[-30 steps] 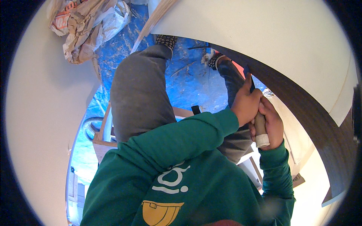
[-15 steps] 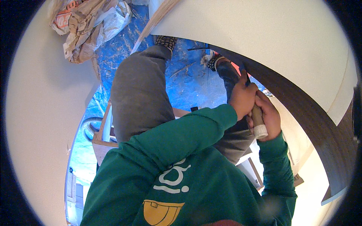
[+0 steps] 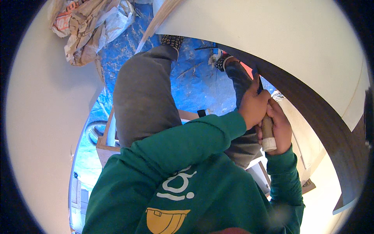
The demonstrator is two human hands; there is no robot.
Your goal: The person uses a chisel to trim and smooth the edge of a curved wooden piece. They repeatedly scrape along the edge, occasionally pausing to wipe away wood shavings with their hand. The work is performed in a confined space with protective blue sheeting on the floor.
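A tool with a thick brown handle (image 3: pixel 267 126) and a whitish butt end is gripped at my right side. My right hand (image 3: pixel 281 121) is closed around the handle. Just ahead of it, my left hand (image 3: pixel 254 103) is closed over the tool's front part, its index finger stretched forward along it. A narrow dark piece of the tool shows past the fingers, by the edge of a dark brown wood-grain panel (image 3: pixel 296 84). Whether its tip touches that edge I cannot tell. The tool's exact kind is hidden by my hands.
A large cream board (image 3: pixel 269 23) lies beyond the dark panel. Another pale panel (image 3: pixel 39 117) stands at my left. Blue sheeting (image 3: pixel 198 85) covers the floor, with crumpled paper and plastic bags (image 3: pixel 93 31) at the far left. A wooden frame (image 3: pixel 107 146) sits beside my left leg.
Both hands and the tool have shifted slightly, the handle's end moving a little nearer to me. The grip looks the same.
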